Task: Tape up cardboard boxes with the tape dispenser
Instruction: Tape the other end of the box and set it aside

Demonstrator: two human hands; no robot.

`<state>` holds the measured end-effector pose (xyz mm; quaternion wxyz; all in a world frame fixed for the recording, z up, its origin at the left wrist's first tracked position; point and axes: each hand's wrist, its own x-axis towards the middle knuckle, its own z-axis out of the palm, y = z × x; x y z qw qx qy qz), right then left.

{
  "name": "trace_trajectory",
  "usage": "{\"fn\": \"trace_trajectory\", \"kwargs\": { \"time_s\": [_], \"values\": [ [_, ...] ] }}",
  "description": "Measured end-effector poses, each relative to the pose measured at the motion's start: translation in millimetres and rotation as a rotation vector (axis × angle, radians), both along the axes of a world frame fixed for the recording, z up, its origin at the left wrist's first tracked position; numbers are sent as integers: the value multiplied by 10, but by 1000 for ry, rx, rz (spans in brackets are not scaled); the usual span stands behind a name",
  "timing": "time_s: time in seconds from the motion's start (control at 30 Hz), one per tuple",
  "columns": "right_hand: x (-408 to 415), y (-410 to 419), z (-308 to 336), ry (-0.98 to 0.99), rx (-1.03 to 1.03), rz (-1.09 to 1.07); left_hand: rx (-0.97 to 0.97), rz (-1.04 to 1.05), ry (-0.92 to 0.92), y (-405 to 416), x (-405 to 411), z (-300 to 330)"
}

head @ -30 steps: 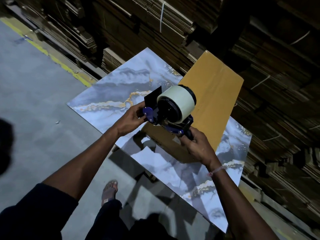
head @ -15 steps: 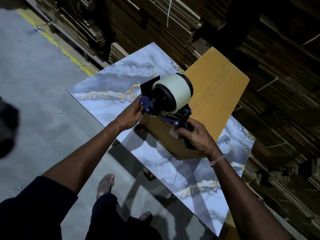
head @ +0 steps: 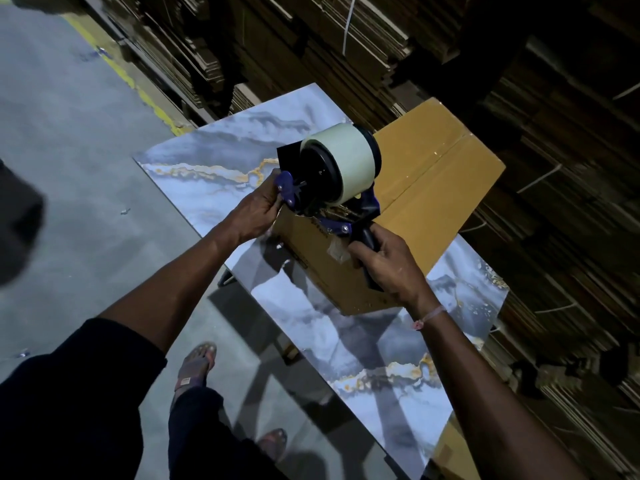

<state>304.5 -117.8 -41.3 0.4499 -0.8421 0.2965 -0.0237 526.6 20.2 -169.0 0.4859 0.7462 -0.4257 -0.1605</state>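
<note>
Stacks of flattened cardboard point(head: 346, 39) wall in the far side of your marble-patterned tabletop point(head: 214, 161), from about ten o'clock round to three, with grey concrete floor point(head: 69, 150) off to your nine. On the tabletop sits the cardboard box point(head: 433, 174), its flaps closed and its centre seam point(head: 429, 168) running away from you toward one o'clock. Your right hand point(head: 388, 268) is wrapped round the black handle of the tape dispenser point(head: 332, 188), fingers curled tight on it, while your left hand point(head: 258, 211) pinches the dispenser's front end by the purple knob; whether it also has the loose tape end I cannot tell. The dispenser hangs over the box's near edge, at about seven o'clock of the box, the pale roll uppermost. What the coming move turns on, as I judge it, is that the seam's long axis leads straight away from the dispenser toward one o'clock, so you would start on the near face and run along that line. Your right hand is the nearer to the seam. Nothing lies on the box top to block the run, though the stacks stand close behind its far end.
</note>
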Motion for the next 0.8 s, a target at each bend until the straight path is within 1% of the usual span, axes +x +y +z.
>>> {"fn": "trace_trajectory", "kwargs": {
  "time_s": [0.13, 0.3, 0.37, 0.47, 0.53, 0.6, 0.67, 0.73, 0.8],
  "values": [
    [-244, -54, -4, 19, -21, -1, 40, 43, 6, 16, -81, 108],
    [-445, -88, -77, 39, -61, -25, 8, -12, -2, 17, -95, 66],
    [-434, -83, -88, 41, -79, -22, 17, -26, 34, 40, -87, 97],
    [-425, -72, -78, 40, -76, -23, -52, -72, 177, 100, -99, 166],
    [-431, -71, -74, 31, -64, -32, -128, -86, 337, 131, -85, 172],
    [-432, -76, -81, 24, -51, -37, -193, -41, 503, 146, -75, 223],
    [-427, -80, -90, 24, -46, -40, -253, 48, 635, 88, -50, 264],
    [-422, -85, -93, 20, -35, -45, -282, 147, 680, -51, -30, 345],
    [-422, -88, -98, 20, -33, -44, -287, 179, 654, -255, -74, 475]
  ]
}}
